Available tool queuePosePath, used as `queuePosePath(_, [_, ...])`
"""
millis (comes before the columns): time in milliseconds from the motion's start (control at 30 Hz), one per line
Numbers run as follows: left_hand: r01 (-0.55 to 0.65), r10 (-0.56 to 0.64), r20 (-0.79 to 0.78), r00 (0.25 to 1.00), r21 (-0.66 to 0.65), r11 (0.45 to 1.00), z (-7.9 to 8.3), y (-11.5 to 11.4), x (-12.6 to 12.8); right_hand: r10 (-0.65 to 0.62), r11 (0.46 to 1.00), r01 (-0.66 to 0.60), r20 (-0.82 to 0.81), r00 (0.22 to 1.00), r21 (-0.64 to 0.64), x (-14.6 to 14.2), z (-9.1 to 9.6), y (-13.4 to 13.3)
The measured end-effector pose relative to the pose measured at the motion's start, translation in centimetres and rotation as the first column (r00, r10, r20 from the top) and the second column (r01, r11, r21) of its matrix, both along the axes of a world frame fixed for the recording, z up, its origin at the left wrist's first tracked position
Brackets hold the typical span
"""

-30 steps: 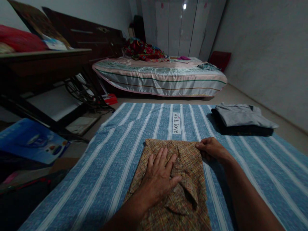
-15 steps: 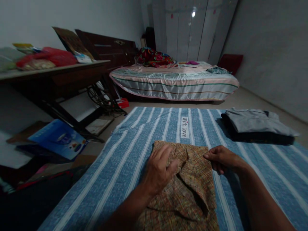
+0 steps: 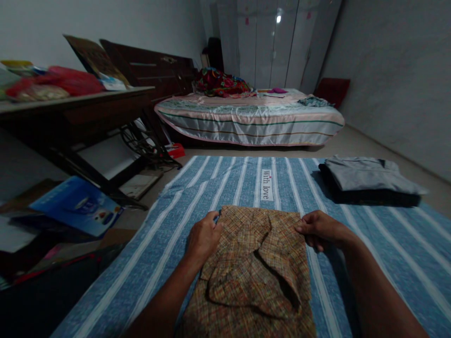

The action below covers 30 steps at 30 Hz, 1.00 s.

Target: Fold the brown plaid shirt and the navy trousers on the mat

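A brown checked shirt (image 3: 243, 272) lies folded on the blue-and-white striped bedcover (image 3: 176, 220) in front of me. Its far edge is straight, and a loose, collar-like flap stands up a little over its middle. My left hand (image 3: 205, 237) grips the shirt's left edge near the far corner, thumb on the cloth and most fingertips hidden. At the opposite side, my right hand (image 3: 319, 230) pinches the right edge just below the far right corner between thumb and forefinger.
To the right sits a stack of folded clothes, a grey garment (image 3: 373, 173) on a black one (image 3: 373, 197). A sewing-machine table (image 3: 116, 96) stands at left, with a blue box (image 3: 79, 206) below. Beyond is another bed (image 3: 246, 117).
My left hand has moved left, from flat on top of the shirt to its left edge, and closed there. My right hand keeps its pinch. The view has shifted slightly.
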<state>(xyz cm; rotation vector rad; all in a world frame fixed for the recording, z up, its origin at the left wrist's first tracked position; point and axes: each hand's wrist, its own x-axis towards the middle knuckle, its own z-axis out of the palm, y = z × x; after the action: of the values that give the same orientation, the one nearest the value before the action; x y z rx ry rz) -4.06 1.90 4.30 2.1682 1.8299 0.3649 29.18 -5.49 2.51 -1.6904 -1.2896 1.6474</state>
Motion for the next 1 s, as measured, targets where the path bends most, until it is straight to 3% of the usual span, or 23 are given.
queuePosePath(233, [0.037, -0.037, -0.056, 0.998, 0.007, 0.999, -0.1, 0.1, 0.0, 0.014, 1.0, -0.014, 0.005, 1.0, 0.013, 0.1, 0.5, -0.3])
queuePosePath(400, [0.066, -0.065, -0.125, 0.99, 0.002, 0.998, 0.7, -0.4, 0.2, 0.094, 0.994, -0.095, -0.029, 0.995, -0.047, 0.3, 0.5, -0.5])
queuePosePath(533, [0.115, -0.119, -0.235, 0.965, -0.029, 0.993, 1.1, -0.7, 0.4, 0.116, 0.992, -0.117, -0.022, 0.993, -0.048, 0.4, 0.6, -0.6])
queuePosePath(700, [0.16, -0.162, -0.403, 0.901, -0.039, 0.986, 0.5, -0.8, 0.6, 0.118, 0.991, -0.116, 0.024, 0.993, -0.068, 0.2, 1.0, -0.6])
queuePosePath(933, [0.185, -0.186, -0.432, 0.883, -0.044, 0.982, 0.2, -0.6, 0.3, 0.131, 0.989, -0.129, 0.025, 0.991, -0.076, 0.1, 0.9, -0.7])
queuePosePath(1000, [0.189, -0.192, -0.42, 0.887, -0.048, 0.981, 0.4, -0.6, 0.4, 0.115, 0.99, -0.106, 0.104, 0.988, -0.088, 0.3, 1.3, -0.8])
